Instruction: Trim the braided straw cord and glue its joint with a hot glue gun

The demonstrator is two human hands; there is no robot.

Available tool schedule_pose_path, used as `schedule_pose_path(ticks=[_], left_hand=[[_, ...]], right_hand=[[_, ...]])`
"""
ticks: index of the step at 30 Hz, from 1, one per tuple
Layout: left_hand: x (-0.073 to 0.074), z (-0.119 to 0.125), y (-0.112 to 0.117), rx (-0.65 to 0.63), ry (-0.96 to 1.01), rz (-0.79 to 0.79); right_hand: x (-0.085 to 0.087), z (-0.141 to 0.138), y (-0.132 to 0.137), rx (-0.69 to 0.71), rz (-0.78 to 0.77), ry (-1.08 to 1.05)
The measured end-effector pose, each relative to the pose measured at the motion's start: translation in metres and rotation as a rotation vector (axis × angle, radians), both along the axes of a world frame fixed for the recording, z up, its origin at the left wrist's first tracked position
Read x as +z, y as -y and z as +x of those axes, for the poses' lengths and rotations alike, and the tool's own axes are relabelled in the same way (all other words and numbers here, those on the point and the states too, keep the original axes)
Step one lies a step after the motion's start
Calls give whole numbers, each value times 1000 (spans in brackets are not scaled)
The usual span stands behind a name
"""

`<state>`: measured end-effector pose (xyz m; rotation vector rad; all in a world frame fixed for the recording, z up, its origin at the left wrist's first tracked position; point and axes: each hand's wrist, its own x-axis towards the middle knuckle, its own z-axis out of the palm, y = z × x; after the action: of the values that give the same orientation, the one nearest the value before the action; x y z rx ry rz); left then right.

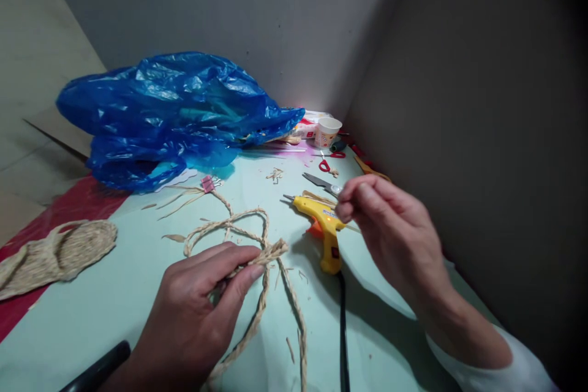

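Observation:
My left hand (197, 306) presses down on a braided straw rope (248, 239), with thumb and fingers pinched where its strands cross. The rope loops toward a pink binder clip (207, 183) and trails back to the near edge. My right hand (390, 226) hovers above a yellow glue gun (321, 223), fingers pinched together around a thin straw strand that I can barely make out. The glue gun lies on the pale green table (114, 294), its black cord (343, 331) running toward me.
A blue plastic bag (169, 113) fills the back left. A woven straw sandal (55, 254) lies at the left on a red surface. Grey snips (321, 182), red scissors (328, 162), a paper cup (327, 130) and straw scraps sit by the corner. A dark wall stands right.

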<state>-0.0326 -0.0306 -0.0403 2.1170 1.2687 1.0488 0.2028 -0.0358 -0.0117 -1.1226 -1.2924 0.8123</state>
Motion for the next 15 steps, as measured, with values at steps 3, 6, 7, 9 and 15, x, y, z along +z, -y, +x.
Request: schedule_pose_path(ticks=[3,6,7,9,15], left_hand=[[-2,-1,-2,37,-90,195],[-3,-2,-5,53,-134,317],[-3,-3,-6,52,-132,330],[-3,-2,-8,51,-114,320],[-5,3,-8,40,-108,266]], right_hand=[[10,15,-5,-98,47,-155],[15,23,-7,-108,57,-252],[13,23,-7,-89,41,-262],[5,16,-7,-49,-21,-190],[-13,-20,-2,256,-184,158]])
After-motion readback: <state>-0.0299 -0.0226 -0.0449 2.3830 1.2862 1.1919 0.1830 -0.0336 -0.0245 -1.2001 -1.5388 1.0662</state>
